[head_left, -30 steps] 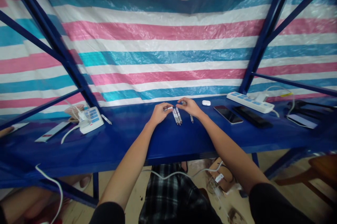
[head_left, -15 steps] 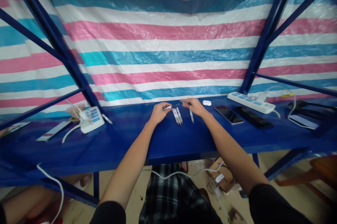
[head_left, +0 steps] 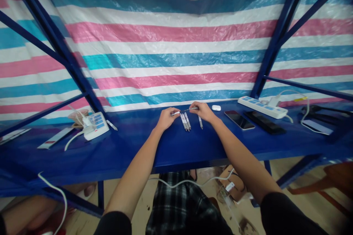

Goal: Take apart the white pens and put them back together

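Note:
My left hand (head_left: 167,117) is closed, pinching a white pen (head_left: 175,113) that points to the right. Facing it, my right hand (head_left: 202,110) is closed on a slim greyish pen part (head_left: 193,108). A thin dark rod, like a refill, shows in the gap between the two hands; which piece it belongs to I cannot tell. Just below that gap, several white pens (head_left: 185,122) lie side by side on the blue table (head_left: 176,150). One more white pen (head_left: 200,122) lies apart, under my right hand, its upper end hidden.
To the right are a white earbud case (head_left: 216,107), a phone (head_left: 239,120), a black flat object (head_left: 264,122) and a white power strip (head_left: 261,107). Another power strip (head_left: 96,126) with plugs stands left, beside a white pen (head_left: 111,125). A person's leg shows at lower left.
My right hand has risen slightly, and the pen part in it is turned a little more toward the left hand's pen. My left hand and the lying pens have stayed put.

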A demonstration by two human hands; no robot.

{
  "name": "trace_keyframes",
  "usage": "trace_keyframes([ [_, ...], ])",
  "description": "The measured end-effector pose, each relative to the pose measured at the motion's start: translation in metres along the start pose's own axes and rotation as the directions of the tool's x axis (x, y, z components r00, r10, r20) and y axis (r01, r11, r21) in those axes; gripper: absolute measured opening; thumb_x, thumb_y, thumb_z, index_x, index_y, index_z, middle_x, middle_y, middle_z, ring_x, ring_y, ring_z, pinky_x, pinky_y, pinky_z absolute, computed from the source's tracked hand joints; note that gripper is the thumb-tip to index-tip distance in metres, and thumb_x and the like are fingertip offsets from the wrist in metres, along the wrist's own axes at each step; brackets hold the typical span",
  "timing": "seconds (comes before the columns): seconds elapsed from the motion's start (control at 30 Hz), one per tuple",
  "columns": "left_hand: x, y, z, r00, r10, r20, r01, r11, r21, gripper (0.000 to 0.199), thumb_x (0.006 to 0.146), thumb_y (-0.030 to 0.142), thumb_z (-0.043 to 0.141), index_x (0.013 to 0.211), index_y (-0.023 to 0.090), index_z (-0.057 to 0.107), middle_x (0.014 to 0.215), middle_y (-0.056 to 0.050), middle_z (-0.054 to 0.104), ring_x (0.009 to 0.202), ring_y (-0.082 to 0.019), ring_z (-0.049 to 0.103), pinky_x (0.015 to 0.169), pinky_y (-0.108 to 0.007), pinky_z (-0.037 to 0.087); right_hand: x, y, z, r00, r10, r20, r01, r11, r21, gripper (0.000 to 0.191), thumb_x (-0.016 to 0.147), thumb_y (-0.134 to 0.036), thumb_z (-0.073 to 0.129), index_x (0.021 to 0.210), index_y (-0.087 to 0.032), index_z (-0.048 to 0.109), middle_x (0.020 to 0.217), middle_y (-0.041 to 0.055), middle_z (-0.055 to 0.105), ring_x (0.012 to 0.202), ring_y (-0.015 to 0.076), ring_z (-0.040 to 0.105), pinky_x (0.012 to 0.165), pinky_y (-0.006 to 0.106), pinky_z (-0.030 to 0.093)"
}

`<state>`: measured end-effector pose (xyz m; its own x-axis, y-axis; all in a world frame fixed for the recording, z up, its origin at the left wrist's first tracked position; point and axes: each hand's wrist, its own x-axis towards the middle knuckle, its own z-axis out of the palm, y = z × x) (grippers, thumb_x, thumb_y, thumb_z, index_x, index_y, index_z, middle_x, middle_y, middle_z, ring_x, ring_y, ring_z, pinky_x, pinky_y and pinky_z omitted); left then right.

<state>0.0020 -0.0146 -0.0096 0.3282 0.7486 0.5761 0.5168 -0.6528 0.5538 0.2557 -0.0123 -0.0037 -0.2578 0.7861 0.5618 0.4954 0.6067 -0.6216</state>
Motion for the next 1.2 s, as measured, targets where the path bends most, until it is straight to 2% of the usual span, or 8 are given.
trace_keyframes([
  [0.33, 0.0, 0.004, 0.002, 0.999, 0.024, 0.033, -0.023, 0.998, -0.052, 0.021, 0.086, 0.029, 0.073, 0.104, 0.02, 0.079, 0.098, -0.006, 0.078, 0.087, -0.019, 0.069, 0.085, -0.032, 0.054, -0.001, -0.013, 0.006, 0.999, -0.03, 0.038, 0.031, 0.999, -0.033, 0.013, 0.083, -0.027, 0.073, 0.093, -0.019, 0.078, 0.092, 0.0055, 0.077, 0.083, 0.0203, 0.069, 0.078, 0.03, 0.047],
  [0.47, 0.0, 0.007, 0.005, 1.0, -0.001, 0.022, 0.003, 0.995, -0.1, 0.027, 0.08, 0.033, 0.079, 0.104, 0.019, 0.078, 0.093, -0.006, 0.078, 0.084, -0.019, 0.07, 0.082, -0.031, 0.054, -0.001, -0.021, 0.012, 0.996, -0.068, 0.057, 0.07, 0.997, -0.035, 0.013, 0.083, -0.028, 0.074, 0.092, -0.02, 0.079, 0.094, 0.0059, 0.078, 0.081, 0.0195, 0.068, 0.076, 0.029, 0.046],
  [0.63, 0.0, 0.014, 0.003, 0.999, -0.048, 0.026, 0.051, 0.982, -0.179, 0.031, 0.078, 0.042, 0.081, 0.095, 0.017, 0.078, 0.091, -0.006, 0.079, 0.085, -0.021, 0.072, 0.081, -0.031, 0.054, -0.002, -0.025, 0.018, 0.998, -0.047, 0.052, 0.045, 0.998, 0.035, 0.017, 0.08, -0.032, 0.077, 0.09, -0.019, 0.077, 0.082, 0.0037, 0.076, 0.074, 0.0187, 0.067, 0.07, 0.028, 0.045],
  [0.83, -0.001, 0.018, -0.002, 0.987, -0.091, 0.131, 0.124, 0.955, -0.271, 0.036, 0.083, 0.048, 0.075, 0.097, 0.015, 0.08, 0.08, -0.007, 0.078, 0.06, -0.015, 0.065, 0.062, -0.027, 0.051, -0.003, -0.03, 0.018, 0.997, -0.071, 0.009, 0.07, 0.994, 0.086, 0.016, 0.079, -0.034, 0.078, 0.086, -0.02, 0.076, 0.081, 0.0033, 0.075, 0.076, 0.0194, 0.067, 0.071, 0.028, 0.046],
  [0.93, -0.001, 0.016, -0.003, 0.981, -0.094, 0.171, 0.144, 0.939, -0.313, 0.039, 0.085, 0.049, 0.072, 0.097, 0.014, 0.079, 0.082, -0.009, 0.078, 0.056, -0.013, 0.061, 0.059, -0.027, 0.051, -0.004, -0.034, 0.019, 0.996, -0.082, 0.021, 0.078, 0.989, 0.128, 0.018, 0.079, -0.036, 0.078, 0.086, -0.02, 0.076, 0.084, 0.0045, 0.076, 0.08, 0.0209, 0.069, 0.073, 0.029, 0.048],
  [1.03, -0.001, 0.015, -0.003, 0.982, -0.095, 0.165, 0.143, 0.94, -0.309, 0.039, 0.083, 0.05, 0.075, 0.096, 0.014, 0.08, 0.081, -0.009, 0.078, 0.06, -0.015, 0.065, 0.062, -0.028, 0.052, -0.005, -0.034, 0.019, 0.996, -0.075, 0.043, 0.068, 0.987, 0.143, 0.022, 0.08, -0.041, 0.077, 0.087, -0.02, 0.077, 0.087, 0.0055, 0.077, 0.082, 0.0219, 0.07, 0.075, 0.03, 0.049],
  [1.2, 0.001, 0.016, -0.003, 0.996, -0.076, 0.048, 0.086, 0.96, -0.267, 0.036, 0.075, 0.044, 0.083, 0.097, 0.016, 0.078, 0.09, -0.009, 0.079, 0.082, -0.021, 0.072, 0.079, -0.032, 0.055, -0.005, -0.029, 0.019, 0.991, -0.018, 0.129, 0.001, 0.991, 0.132, 0.031, 0.085, -0.049, 0.071, 0.092, -0.019, 0.077, 0.081, 0.0044, 0.076, 0.074, 0.0201, 0.067, 0.073, 0.03, 0.048],
])
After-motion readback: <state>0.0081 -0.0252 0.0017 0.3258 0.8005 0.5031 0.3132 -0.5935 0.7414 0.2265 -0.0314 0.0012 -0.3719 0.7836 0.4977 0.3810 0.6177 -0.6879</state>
